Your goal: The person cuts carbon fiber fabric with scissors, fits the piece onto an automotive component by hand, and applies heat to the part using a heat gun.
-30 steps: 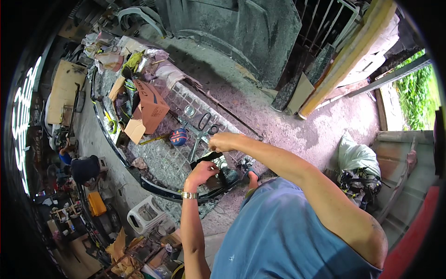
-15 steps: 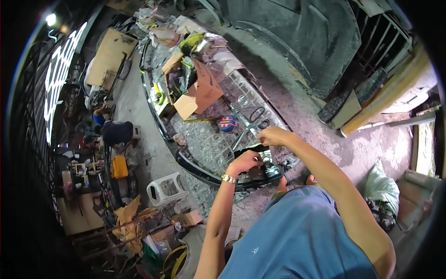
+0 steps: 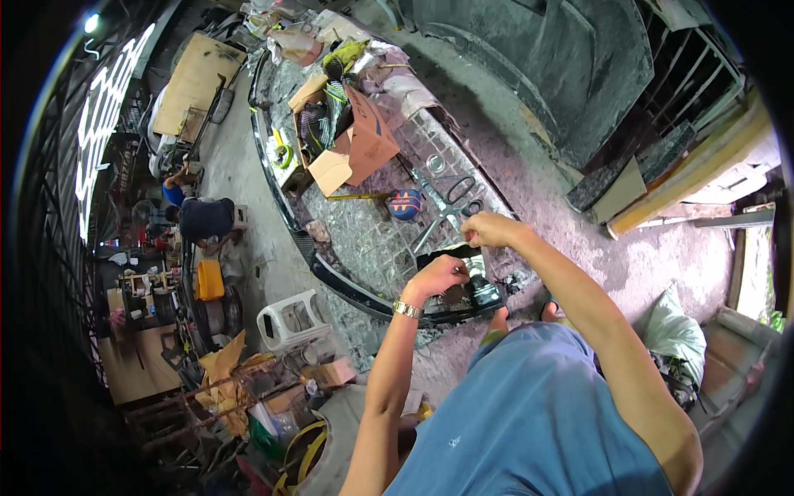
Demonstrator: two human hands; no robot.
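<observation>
My left hand [image 3: 438, 279] has curled fingers pinching the black glossy sheet [image 3: 484, 289] at the near end of a long worktable [image 3: 504, 260]. My right hand [image 3: 492, 231] is closed at that sheet's upper edge, its fingertips partly hidden. Just beyond lie black-handled scissors [image 3: 459, 188] and other metal tools, beside a blue-and-orange round object [image 3: 404, 204]. A small round metal item [image 3: 435, 163] lies farther up, and an open cardboard box [image 3: 372, 145] with striped material inside stands to the left of it.
A curved black trim piece [image 3: 343, 291] runs along the table's left side. A white plastic stool [image 3: 281, 318], a yellow container [image 3: 208, 281] and two people [image 3: 207, 219] are at left. A white sack [image 3: 674, 339] is at right; large grey panels [image 3: 546, 74] lean behind.
The view has turned, shifting the table and both hands rightward in the picture since a second ago. Both hands remain at the black sheet, with only slight movement of their fingers.
</observation>
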